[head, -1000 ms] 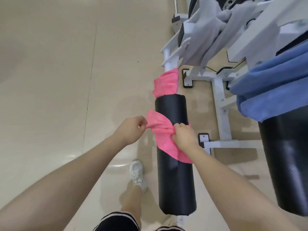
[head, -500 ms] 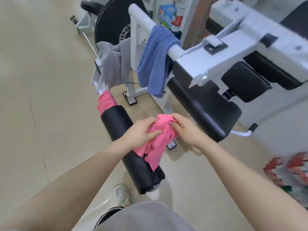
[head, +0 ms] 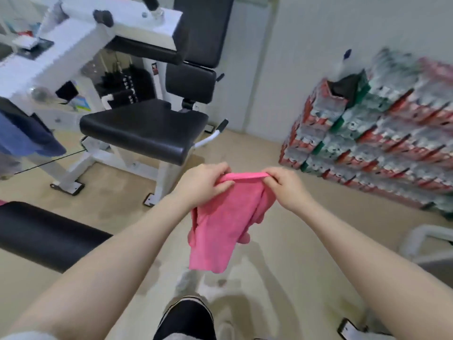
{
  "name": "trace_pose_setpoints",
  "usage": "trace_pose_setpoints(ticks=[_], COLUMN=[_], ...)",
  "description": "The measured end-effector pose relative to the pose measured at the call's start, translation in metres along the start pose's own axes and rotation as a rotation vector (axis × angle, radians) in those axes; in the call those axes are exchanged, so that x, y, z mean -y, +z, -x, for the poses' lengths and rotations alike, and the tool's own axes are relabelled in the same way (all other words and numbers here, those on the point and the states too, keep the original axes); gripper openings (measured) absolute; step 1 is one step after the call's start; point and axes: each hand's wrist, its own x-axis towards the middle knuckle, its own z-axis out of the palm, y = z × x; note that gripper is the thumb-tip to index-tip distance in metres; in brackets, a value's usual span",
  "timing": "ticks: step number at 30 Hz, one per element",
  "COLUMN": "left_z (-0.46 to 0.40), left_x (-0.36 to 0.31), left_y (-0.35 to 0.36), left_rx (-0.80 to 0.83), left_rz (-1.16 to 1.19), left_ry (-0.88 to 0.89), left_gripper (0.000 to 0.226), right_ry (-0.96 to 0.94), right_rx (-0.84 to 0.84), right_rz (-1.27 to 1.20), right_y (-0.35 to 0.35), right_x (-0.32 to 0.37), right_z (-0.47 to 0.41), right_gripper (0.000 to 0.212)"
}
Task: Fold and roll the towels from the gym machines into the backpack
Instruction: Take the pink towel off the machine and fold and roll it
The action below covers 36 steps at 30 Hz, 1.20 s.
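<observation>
Task judged at an early stage: the pink towel hangs unfolded in mid-air, its top edge pinched by the left hand and right hand; folding, rolling and packing remain, no backpack visible.

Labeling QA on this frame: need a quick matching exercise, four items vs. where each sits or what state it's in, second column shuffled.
Column 1:
1. pink towel
2. blue towel
3. black seat pad
4. stacked cartons

Column 2:
A. piled against the wall, far right
B. hanging at the left edge
C. held up by its top edge, left hand and right hand pinching it
D. on the white machine frame, nothing on it

Pairs: 1-C, 2-B, 3-D, 4-A
</observation>
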Motion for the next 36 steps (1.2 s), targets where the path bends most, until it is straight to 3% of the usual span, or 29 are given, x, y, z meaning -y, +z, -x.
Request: trace_pose_setpoints(ticks=[5, 9, 14, 21, 26, 32, 36], left_z=[-0.069, -0.139, -0.261, -0.428, -0.514, -0.612, -0.686], left_x=[-0.058, -0.084, -0.104, -0.130, -0.168, -0.236, -0.288], left_y=[0.018, 0.038, 0.068, 0.103, 0.127, 0.179, 0.205], left_rx=[-0.052, -0.107, -0.033, 0.016, -0.002, 0.038, 0.009], left_rz=[-0.023, -0.047, -0.135, 0.026, 0.138, 0.138, 0.112], left_ry=[0.196, 0.373, 0.288, 0.218, 0.244, 0.386, 0.423], left_gripper=[0.019, 0.039, 0.034, 0.031, 0.030, 0.025, 0.046], right_ry=[0.108, 0.220, 0.323, 0.490, 0.594, 0.752, 0.753], right_rx=[-0.215, -0.380, -0.384, -0.457, -0.218, -0.435, -0.550], right_rz=[0.034, 0.040, 0.074, 0.120, 0.105, 0.104, 0.023], right_y=[-0.056, -0.094, -0.140, -0.213, -0.249, -0.304, -0.366], right_x=[-0.062, -0.116, -0.188, -0.277, -0.345, -0.460, -0.536], right_z=[0.014, 0.000, -0.045, -0.122, -0.145, -0.172, -0.193], right_gripper=[0.021, 0.025, 0.020, 0.020, 0.017, 0.031, 0.025])
